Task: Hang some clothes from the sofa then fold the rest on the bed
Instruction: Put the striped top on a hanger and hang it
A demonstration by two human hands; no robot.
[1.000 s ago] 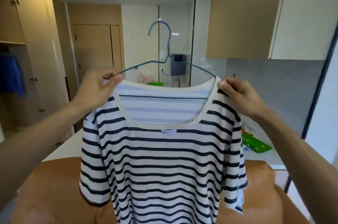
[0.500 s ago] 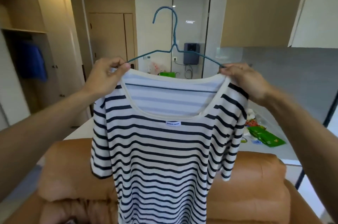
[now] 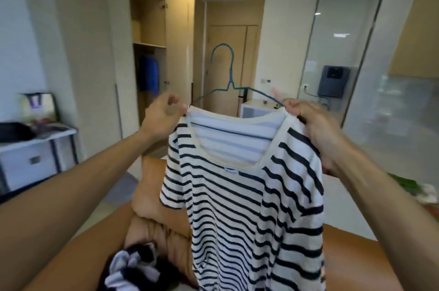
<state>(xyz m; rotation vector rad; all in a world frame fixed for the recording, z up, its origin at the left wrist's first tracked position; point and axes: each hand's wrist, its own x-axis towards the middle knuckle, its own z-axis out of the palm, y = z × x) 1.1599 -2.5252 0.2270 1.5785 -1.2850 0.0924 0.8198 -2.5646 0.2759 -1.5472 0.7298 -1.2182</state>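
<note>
A white striped shirt [image 3: 237,207] with dark bands hangs on a blue wire hanger [image 3: 231,70], held up in the air in front of the person, above the brown leather sofa [image 3: 152,186]. The 2 hands are well apart, 1 at each shoulder of the shirt. The left hand [image 3: 164,115] pinches the fabric at the collar's edge, where the hanger's arm comes out; motion blur makes it hard to tell whether the wire is caught in that pinch too. The right hand [image 3: 316,134] has its fingers curled round the other shoulder, bunching the cloth over the hanger's end. The hook stands upright and free, touching nothing. A second striped garment [image 3: 133,264] lies crumpled on the sofa seat, below and left of the shirt. Behind, an open wardrobe [image 3: 152,29] shows a blue garment [image 3: 149,74] hanging inside, and a drawer unit [image 3: 31,160] stands at the left wall.
</note>
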